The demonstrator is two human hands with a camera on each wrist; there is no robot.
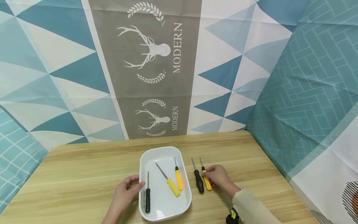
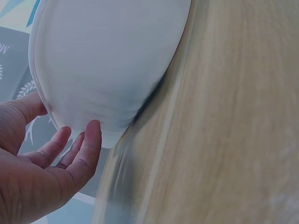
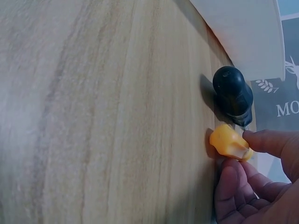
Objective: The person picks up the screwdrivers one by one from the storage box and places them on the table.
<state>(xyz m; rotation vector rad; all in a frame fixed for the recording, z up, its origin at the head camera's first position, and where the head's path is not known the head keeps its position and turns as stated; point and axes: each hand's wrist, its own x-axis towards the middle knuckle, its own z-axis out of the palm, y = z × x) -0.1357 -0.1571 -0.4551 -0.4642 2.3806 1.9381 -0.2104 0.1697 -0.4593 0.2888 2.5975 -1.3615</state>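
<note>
My right hand pinches the yellow handle of a screwdriver between thumb and fingers, to the right of the tray. The right wrist view shows the butt of this yellow handle low over the table. Just left of it lies a black-handled screwdriver. My left hand holds the left side of a white tray, thumb at the rim and fingers along the outer wall. Inside the tray lie a black screwdriver, a yellow one and a yellow-orange one.
The wooden table extends to both sides of the tray. A black object with a yellow patch shows beside the right sleeve. Patterned cloth hangs behind the table and along its sides.
</note>
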